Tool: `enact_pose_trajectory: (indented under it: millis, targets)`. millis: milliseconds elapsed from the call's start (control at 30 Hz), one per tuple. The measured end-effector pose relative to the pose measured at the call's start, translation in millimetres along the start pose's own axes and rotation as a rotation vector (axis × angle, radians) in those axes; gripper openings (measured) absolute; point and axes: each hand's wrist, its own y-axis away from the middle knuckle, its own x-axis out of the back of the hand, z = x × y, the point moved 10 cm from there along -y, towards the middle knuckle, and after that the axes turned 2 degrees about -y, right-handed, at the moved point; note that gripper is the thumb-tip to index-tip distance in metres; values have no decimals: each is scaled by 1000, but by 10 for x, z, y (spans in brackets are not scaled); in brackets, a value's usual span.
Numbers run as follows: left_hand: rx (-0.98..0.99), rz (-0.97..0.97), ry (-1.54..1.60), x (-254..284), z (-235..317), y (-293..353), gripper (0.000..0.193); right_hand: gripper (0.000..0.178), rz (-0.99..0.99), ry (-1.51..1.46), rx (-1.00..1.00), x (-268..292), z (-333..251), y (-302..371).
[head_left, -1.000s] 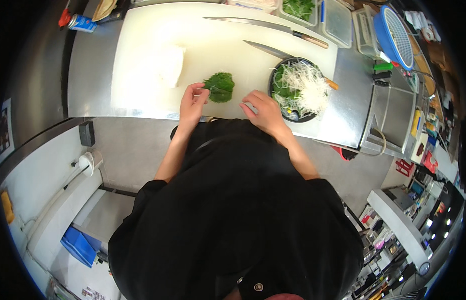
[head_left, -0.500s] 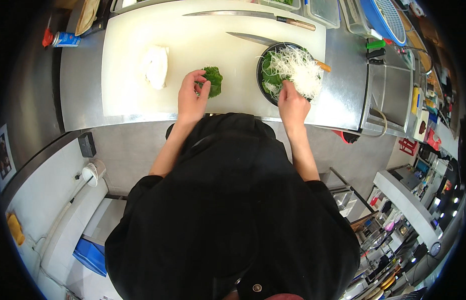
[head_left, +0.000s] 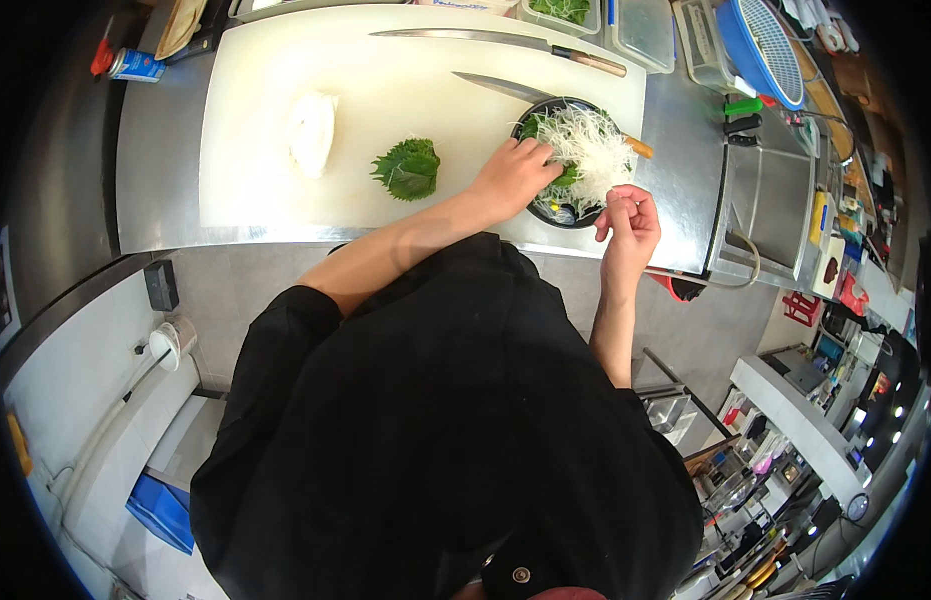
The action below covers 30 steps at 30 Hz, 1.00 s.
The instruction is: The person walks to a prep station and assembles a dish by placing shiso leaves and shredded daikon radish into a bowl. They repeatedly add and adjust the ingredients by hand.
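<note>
On the right part of the white cutting board (head_left: 285,45) stands a round black bowl (head_left: 563,221). It holds green leaves (head_left: 563,176) and a heap of fine white vegetable shreds (head_left: 585,140). My left hand (head_left: 515,178) reaches across to the bowl's left side, its bent fingers closed on a leaf. At the bowl's lower right edge is my right hand (head_left: 628,232), its thumb and fingertips pinched together beside the shreds; what they hold is too small to tell. A jagged-edged stack of green shiso leaves (head_left: 407,168) lies on the board.
A folded white cloth (head_left: 312,135) lies at the left. A long knife (head_left: 465,36) crosses the far side; another blade (head_left: 500,86) runs behind the bowl, handle (head_left: 637,147) sticking out right. Clear containers (head_left: 640,35), a blue basket (head_left: 755,50) and a sink (head_left: 770,200) are beyond.
My left hand has left the shiso leaves and moved right to the bowl. The right hand has drawn back from the bowl's middle to its lower right edge.
</note>
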Motion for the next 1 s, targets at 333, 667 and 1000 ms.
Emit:
enact_pose_trajectory:
  millis: [333,667,1000]
  targets:
    - [293,132,492,489,-415,282,18,15,-66,947,648,-438,22,16]
    - [765,153,949,395,-832,737,15,6,-36,306,311,-193,-302,-168]
    - [1124,376,808,1084,-1459,2071,21,9,-167,434,163,-298,-127,-232]
